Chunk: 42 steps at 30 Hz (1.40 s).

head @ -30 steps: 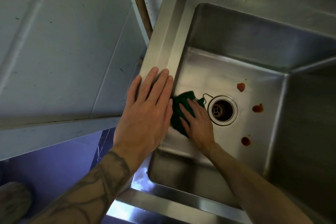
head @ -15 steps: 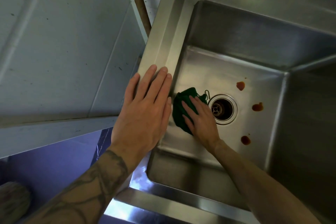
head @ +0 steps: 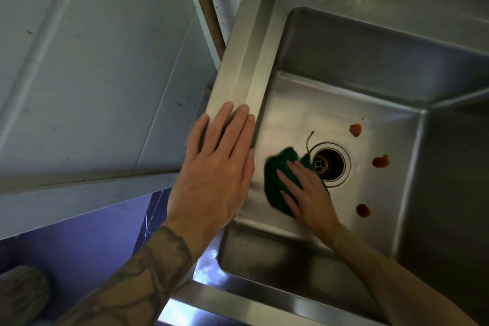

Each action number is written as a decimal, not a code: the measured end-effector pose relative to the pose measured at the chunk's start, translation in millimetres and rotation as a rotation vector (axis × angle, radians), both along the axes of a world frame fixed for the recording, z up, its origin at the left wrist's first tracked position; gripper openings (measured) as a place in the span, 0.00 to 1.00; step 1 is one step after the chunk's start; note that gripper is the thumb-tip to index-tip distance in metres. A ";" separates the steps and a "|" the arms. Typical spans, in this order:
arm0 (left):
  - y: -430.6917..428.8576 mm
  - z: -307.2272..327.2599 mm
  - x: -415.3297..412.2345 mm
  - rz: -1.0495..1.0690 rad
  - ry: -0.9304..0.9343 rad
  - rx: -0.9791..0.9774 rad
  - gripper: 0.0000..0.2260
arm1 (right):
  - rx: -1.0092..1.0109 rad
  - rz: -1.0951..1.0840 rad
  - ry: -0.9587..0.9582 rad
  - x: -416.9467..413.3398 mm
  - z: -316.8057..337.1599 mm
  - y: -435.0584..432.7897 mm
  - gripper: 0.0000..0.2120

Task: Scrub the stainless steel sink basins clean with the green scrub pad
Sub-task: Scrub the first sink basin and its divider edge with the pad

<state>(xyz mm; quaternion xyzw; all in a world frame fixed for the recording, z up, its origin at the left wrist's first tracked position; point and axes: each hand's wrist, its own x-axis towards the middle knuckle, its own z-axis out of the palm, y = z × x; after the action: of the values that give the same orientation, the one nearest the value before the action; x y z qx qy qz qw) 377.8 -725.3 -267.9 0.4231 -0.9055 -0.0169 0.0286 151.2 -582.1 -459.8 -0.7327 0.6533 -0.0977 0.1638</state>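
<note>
A stainless steel sink basin (head: 304,103) fills the right of the view. On its floor, just left of the round drain (head: 330,165), lies the green scrub pad (head: 275,177). My right hand (head: 308,193) presses flat on the pad with straight fingers, covering its right part. My left hand (head: 219,164) rests flat on the sink's left rim (head: 238,74), fingers straight and together. Three reddish-brown stains (head: 381,161) mark the basin floor to the right of the drain.
A grey-white panelled wall (head: 92,74) runs along the left of the sink, with a brown pipe (head: 206,8) in the gap. The sink's front rim (head: 238,304) lies near me. A purple floor (head: 79,241) and a shoe (head: 21,296) show at the lower left.
My right hand has slid the pad slightly towards the drain and nearer me. My left hand stays on the rim.
</note>
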 end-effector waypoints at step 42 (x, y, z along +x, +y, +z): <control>1.6 6.4 -3.0 -0.011 -0.056 -0.015 0.27 | 0.166 0.024 0.106 22.8 6.0 -3.5 0.27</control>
<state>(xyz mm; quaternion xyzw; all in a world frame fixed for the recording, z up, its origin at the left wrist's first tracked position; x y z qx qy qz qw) 374.8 -723.7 -261.5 0.4180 -0.9084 0.0014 0.0065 174.1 -585.6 -453.8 -0.7284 0.6581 -0.0023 0.1904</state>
